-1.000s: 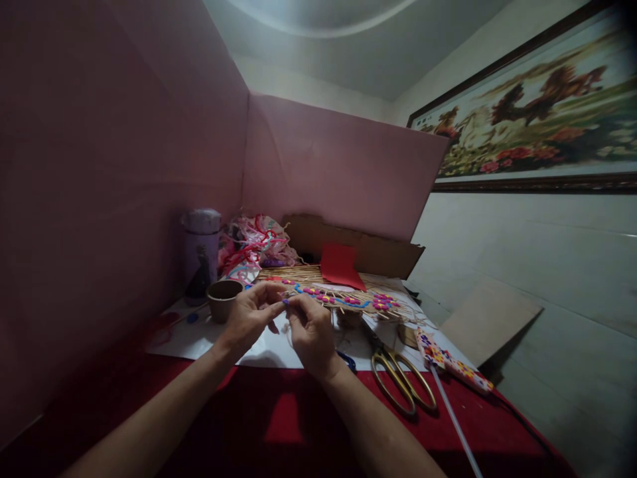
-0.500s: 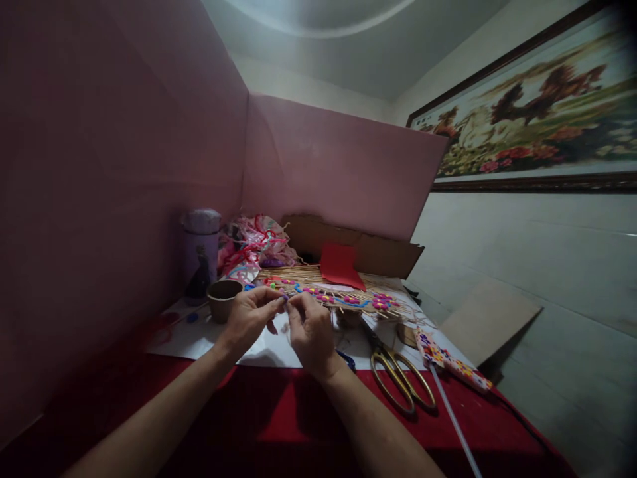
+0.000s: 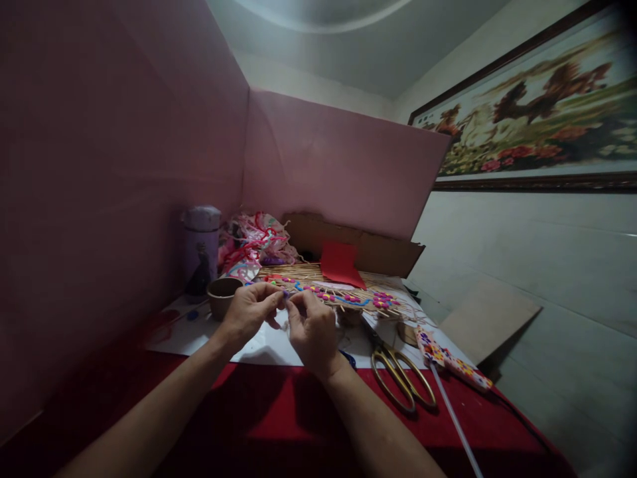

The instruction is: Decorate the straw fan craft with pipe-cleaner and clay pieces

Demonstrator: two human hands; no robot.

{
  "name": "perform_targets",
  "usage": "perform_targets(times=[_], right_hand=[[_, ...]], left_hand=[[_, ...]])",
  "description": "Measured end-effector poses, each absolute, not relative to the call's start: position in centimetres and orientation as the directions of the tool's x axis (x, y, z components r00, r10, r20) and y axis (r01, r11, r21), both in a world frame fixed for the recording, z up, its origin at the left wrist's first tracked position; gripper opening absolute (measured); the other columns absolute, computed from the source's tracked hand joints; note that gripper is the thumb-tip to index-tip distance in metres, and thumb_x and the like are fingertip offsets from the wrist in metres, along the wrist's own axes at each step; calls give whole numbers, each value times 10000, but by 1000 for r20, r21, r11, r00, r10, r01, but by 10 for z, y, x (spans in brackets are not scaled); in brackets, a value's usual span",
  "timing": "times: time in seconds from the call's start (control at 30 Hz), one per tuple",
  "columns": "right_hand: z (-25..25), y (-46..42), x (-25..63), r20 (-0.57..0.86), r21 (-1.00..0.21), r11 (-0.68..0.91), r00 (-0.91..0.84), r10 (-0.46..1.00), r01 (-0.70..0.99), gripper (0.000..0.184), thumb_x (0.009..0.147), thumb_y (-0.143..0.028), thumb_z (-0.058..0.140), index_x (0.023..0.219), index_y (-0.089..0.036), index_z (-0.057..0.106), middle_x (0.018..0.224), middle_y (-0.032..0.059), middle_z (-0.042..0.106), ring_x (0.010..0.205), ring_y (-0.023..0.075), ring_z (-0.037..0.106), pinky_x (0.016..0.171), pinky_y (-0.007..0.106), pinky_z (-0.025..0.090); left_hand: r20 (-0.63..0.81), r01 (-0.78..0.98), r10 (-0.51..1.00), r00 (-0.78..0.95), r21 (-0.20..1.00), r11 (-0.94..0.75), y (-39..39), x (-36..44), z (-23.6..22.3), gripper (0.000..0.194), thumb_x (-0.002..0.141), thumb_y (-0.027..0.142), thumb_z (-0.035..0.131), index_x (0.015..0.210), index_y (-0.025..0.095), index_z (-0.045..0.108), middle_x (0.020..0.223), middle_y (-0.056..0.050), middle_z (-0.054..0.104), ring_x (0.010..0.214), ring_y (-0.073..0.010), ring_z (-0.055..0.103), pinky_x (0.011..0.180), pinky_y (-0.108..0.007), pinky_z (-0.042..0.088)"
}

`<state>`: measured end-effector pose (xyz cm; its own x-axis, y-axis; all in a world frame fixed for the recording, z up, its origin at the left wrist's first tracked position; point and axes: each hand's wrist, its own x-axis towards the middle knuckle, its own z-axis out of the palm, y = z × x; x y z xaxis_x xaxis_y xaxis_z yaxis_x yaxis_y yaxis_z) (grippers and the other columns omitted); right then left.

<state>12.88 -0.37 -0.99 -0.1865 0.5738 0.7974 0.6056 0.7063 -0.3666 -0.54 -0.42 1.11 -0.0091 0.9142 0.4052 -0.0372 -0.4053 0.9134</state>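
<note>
My left hand (image 3: 253,309) and my right hand (image 3: 312,328) meet above the white sheet, fingertips close together. Between them is a small purple piece (image 3: 285,294), pinched by the thumb and forefinger of each hand; its exact kind is too small to make out. Just behind lies a craft strip of thin sticks (image 3: 348,299) with pink and yellow flower shapes and a blue wavy line. A brown cup (image 3: 223,299) stands left of my left hand. To the right of my right hand rest large scissors (image 3: 401,372) with gold handles.
A patterned glue gun (image 3: 452,358) with a clear stick lies at the right, its cord trailing off the red cloth (image 3: 279,425). Behind are a purple tumbler (image 3: 202,252), a heap of pink and red fuzzy stems (image 3: 261,239), red paper (image 3: 341,263) and cardboard (image 3: 388,252).
Both hands stay nearly in place, still pinching. Slightly more of the purple piece shows between the fingertips. The view has shifted a little.
</note>
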Motion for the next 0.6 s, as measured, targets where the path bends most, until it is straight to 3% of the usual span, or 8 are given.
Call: perform_targets(times=[0.1, 0.2, 0.4, 0.6], right_hand=[[-11, -2, 129, 808, -320, 751, -248, 535, 578, 100, 843, -157, 445, 808, -187, 534, 754, 43, 611, 685, 167, 563, 638, 258, 375], [-10, 0, 131, 814, -327, 763, -245, 527, 557, 117, 821, -129, 441, 795, -186, 540, 737, 38, 601, 688, 170, 558, 652, 263, 379], [-2, -4, 131, 731, -623, 700, -58, 680, 349, 92, 837, -232, 512, 758, -191, 535, 641, -17, 559, 575, 128, 513, 563, 232, 377], [-3, -8, 127, 739, -601, 726, -114, 664, 334, 173, 854, -241, 490, 692, -191, 528, 606, -25, 511, 563, 118, 467, 541, 225, 352]], left_hand=[[469, 111, 882, -39, 879, -463, -2, -5, 7, 196, 703, 319, 643, 685, 124, 637, 552, 20, 560, 385, -95, 520, 338, -217, 466], [505, 220, 859, 84, 831, -510, -3, -7, 5, 159, 708, 294, 634, 684, 138, 644, 568, 14, 564, 400, -96, 532, 340, -199, 455], [385, -75, 885, 261, 922, -379, -6, -11, 9, 218, 685, 341, 678, 694, 130, 627, 558, 23, 541, 415, -77, 489, 366, -203, 462], [387, -255, 916, 108, 901, -351, -7, -5, 8, 260, 663, 350, 709, 670, 119, 590, 537, 44, 490, 421, -66, 450, 346, -200, 460]])
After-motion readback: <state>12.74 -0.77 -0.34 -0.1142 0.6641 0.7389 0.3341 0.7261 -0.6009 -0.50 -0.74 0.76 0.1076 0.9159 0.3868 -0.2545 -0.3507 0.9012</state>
